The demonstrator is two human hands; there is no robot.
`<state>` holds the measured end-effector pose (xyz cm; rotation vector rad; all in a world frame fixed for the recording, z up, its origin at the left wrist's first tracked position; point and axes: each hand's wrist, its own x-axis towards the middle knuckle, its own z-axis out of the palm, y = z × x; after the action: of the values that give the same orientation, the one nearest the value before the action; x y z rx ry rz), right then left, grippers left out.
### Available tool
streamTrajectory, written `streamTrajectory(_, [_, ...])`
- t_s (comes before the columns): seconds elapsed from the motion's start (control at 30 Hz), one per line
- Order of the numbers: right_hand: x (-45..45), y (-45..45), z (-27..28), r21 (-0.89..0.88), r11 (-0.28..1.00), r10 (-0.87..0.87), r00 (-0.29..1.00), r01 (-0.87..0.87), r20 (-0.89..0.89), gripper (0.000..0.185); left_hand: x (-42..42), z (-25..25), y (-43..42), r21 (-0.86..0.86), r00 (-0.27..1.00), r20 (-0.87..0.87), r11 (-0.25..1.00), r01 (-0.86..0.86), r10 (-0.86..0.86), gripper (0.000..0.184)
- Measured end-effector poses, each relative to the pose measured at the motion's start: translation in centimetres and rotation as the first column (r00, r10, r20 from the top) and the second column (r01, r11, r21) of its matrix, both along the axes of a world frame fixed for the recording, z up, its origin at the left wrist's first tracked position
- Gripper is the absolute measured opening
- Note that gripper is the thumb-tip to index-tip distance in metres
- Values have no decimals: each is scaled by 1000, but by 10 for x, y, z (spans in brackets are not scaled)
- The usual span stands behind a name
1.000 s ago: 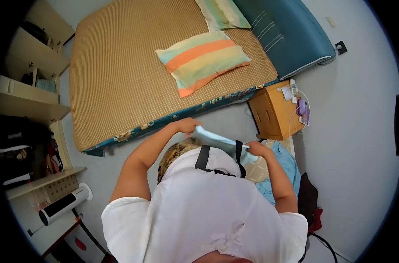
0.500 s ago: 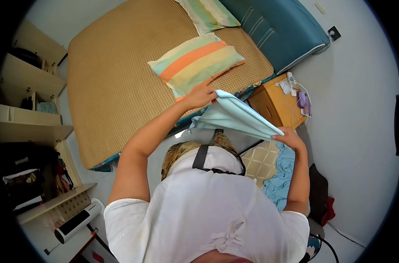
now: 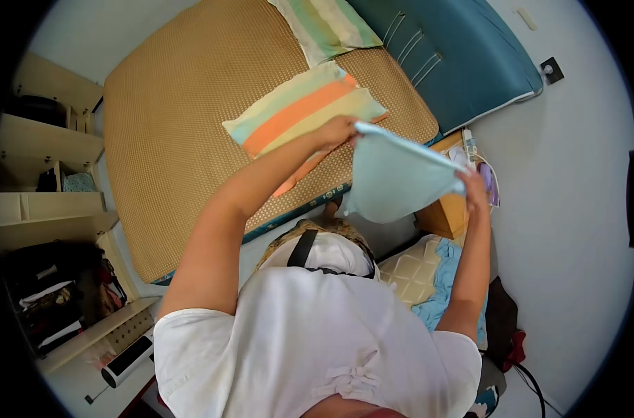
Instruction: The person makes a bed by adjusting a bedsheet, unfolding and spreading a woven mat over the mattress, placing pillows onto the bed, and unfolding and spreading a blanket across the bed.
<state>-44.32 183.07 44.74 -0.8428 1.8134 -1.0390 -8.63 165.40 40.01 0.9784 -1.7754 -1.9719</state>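
Note:
A light blue cloth [image 3: 397, 177] is stretched between my two hands, hanging down in front of me beside the bed. My left hand [image 3: 338, 131] is closed on its upper left corner, over the edge of the striped pillow [image 3: 289, 111]. At the cloth's right corner, my right hand [image 3: 475, 188] grips the edge in front of the nightstand [image 3: 448, 214]. The lower part of the cloth hangs loose and hides part of the nightstand and the bed's side.
The bed with a woven mat [image 3: 184, 104] fills the upper left, a second pillow [image 3: 327, 28] by the teal headboard [image 3: 463, 49]. A cushioned seat [image 3: 411, 272] with blue fabric [image 3: 442, 285] is at my right. Open wardrobe shelves [image 3: 45, 202] stand at left.
Both hands have risen and moved forward with the cloth, which has gone from low by my lap to spread out in the air. The view has shifted slightly.

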Motion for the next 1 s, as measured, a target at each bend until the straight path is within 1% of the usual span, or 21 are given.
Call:
streamTrajectory(0.07, [-16, -48, 42, -112, 992, -58, 996, 50, -65, 12, -34, 17, -56, -77, 995, -47, 993, -89, 86, 22])
streamTrajectory(0.13, [-14, -86, 101, -260, 951, -201, 973, 166, -113, 14, -62, 69, -97, -100, 974, -171, 981, -166, 148, 20])
streamTrajectory(0.2, [-16, -116, 138, -514, 839, -288, 947, 177, -144, 15, -84, 116, -131, 12, 908, -328, 963, -271, 260, 20])
streamTrajectory(0.23, [-10, -124, 158, -583, 798, -311, 933, 152, -183, 15, -89, 132, -152, 37, 875, -421, 969, -245, 238, 21])
streamTrajectory(0.3, [19, -137, 190, -704, 706, -360, 897, 83, -255, 14, -85, 173, -167, 40, 826, -514, 968, -248, 233, 25])
streamTrajectory(0.37, [53, -140, 201, -722, 691, -308, 888, -38, -341, 14, -76, 181, -197, 136, 748, -610, 965, -226, 261, 27])
streamTrajectory(0.4, [67, -144, 201, -726, 681, -280, 881, -98, -382, 15, -66, 181, -200, 153, 719, -634, 958, -241, 283, 27])
streamTrajectory(0.43, [74, -150, 190, -687, 711, -239, 869, -147, -433, 16, -54, 179, -205, 171, 690, -656, 951, -257, 305, 27])
streamTrajectory(0.47, [85, -155, 179, -639, 743, -158, 877, -197, -454, 17, -37, 167, -212, 182, 673, -671, 949, -257, 311, 32])
streamTrajectory(0.5, [98, -161, 163, -606, 766, -52, 918, -215, -392, 18, -24, 162, -207, 208, 672, -627, 916, -343, 394, 25])
streamTrajectory(0.53, [112, -170, 139, -579, 780, 17, 932, -238, -361, 18, -5, 142, -215, 246, 670, -594, 894, -376, 445, 24])
streamTrajectory(0.57, [128, -177, 118, -545, 775, 56, 895, -319, -443, 19, 17, 112, -224, 281, 665, -560, 868, -409, 494, 24])
streamTrajectory(0.6, [140, -183, 86, -495, 789, 124, 883, -364, -452, 19, 37, 87, -226, 328, 664, -501, 831, -449, 556, 23])
streamTrajectory(0.63, [159, -184, 67, -453, 800, 188, 882, -393, -432, 21, 56, 61, -227, 371, 658, -437, 789, -489, 613, 22])
streamTrajectory(0.67, [174, -186, 45, -378, 815, 280, 870, -439, -407, 21, 77, 34, -226, 408, 646, -401, 758, -510, 650, 20])
streamTrajectory(0.73, [208, -185, 11, -167, 851, 417, 834, -498, -361, 23, 117, -17, -221, 456, 636, -330, 708, -540, 698, 18])
streamTrajectory(0.77, [224, -184, -5, -120, 843, 464, 822, -525, -330, 25, 135, -37, -216, 469, 639, -297, 691, -550, 710, 18])
streamTrajectory(0.8, [240, -182, -23, -73, 832, 508, 808, -550, -299, 26, 149, -52, -210, 500, 597, -209, 609, -615, 774, 16])
streamTrajectory(0.87, [271, -177, -81, -59, 807, 557, 790, -588, -257, 31, 174, -80, -197, 539, 492, -23, 425, -727, 870, 13])
streamTrajectory(0.97, [320, -168, -95, 100, 764, 642, 736, -637, -216, 36, 217, -125, -185, 566, 458, 27, 364, -740, 889, 15])
streamTrajectory(1.0, [332, -166, -102, 122, 747, 664, 721, -654, -198, 38, 227, -133, -180, 574, 450, 57, 339, -745, 891, 17])
